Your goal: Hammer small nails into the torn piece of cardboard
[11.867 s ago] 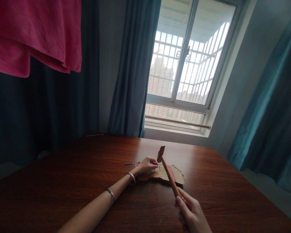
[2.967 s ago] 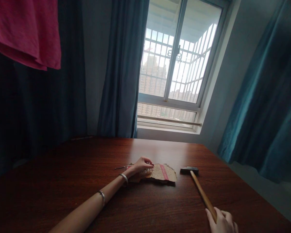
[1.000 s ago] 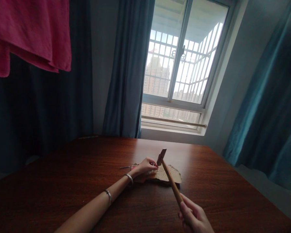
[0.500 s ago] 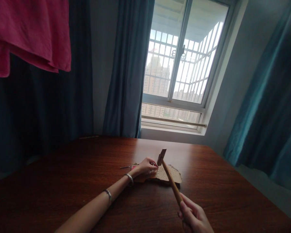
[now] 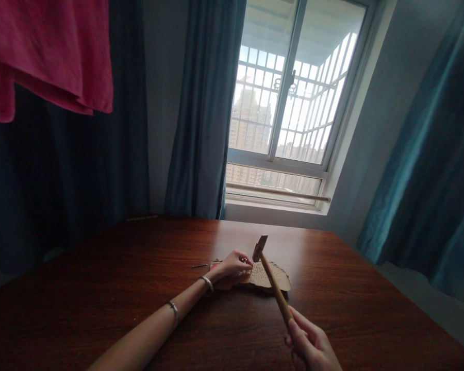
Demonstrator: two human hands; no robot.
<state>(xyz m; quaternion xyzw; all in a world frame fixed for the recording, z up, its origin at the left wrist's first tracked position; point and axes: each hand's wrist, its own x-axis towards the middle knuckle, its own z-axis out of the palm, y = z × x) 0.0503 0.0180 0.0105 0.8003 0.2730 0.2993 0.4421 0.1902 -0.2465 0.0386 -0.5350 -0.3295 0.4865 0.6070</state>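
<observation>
My right hand (image 5: 309, 337) is wrapped round the lower end of a hammer's (image 5: 271, 278) wooden handle. The hammer's head is raised above a brown, ragged-edged piece of what looks like cardboard (image 5: 270, 274), dotted with many small holes or marks. Over the left part of that piece, my left hand (image 5: 235, 264) has its thumb and fingertips pinched together, close to the hammer head. Whatever the pinch holds is too small to make out. Two bracelets sit on my left forearm.
A thin metal rod-like tool (image 5: 200, 266) and a pinkish-red item (image 5: 215, 265) lie left of the cardboard on the dark wooden table (image 5: 170, 242). Behind stand blue curtains (image 5: 204, 113) and a barred window (image 5: 286, 103). A pink cloth (image 5: 62, 51) hangs at upper left.
The hammer head has shifted slightly up and to the right. My left hand stays in nearly the same place, still pinched.
</observation>
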